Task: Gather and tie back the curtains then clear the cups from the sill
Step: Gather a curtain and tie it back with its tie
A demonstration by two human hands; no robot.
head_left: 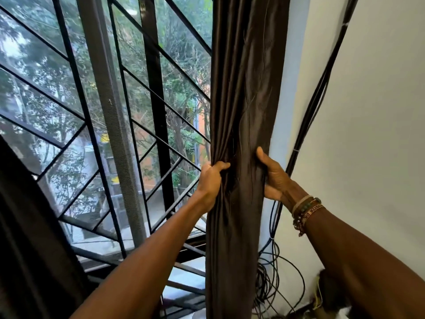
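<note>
Fingers (219, 165) of the left hand (210, 180) and right hand (273, 178) clench the dark brown satin curtain (243, 111); slippery folds could spill if either grip loosens.

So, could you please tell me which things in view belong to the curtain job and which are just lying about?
Part of the job:
- brown curtain, bunched, gripped by the left hand and right hand
- dark drape at the left edge, likely the other curtain
- cups: none in view

Just there:
- black cables along the wall, coiled below
- window grille
- bracelets on the right wrist
</note>
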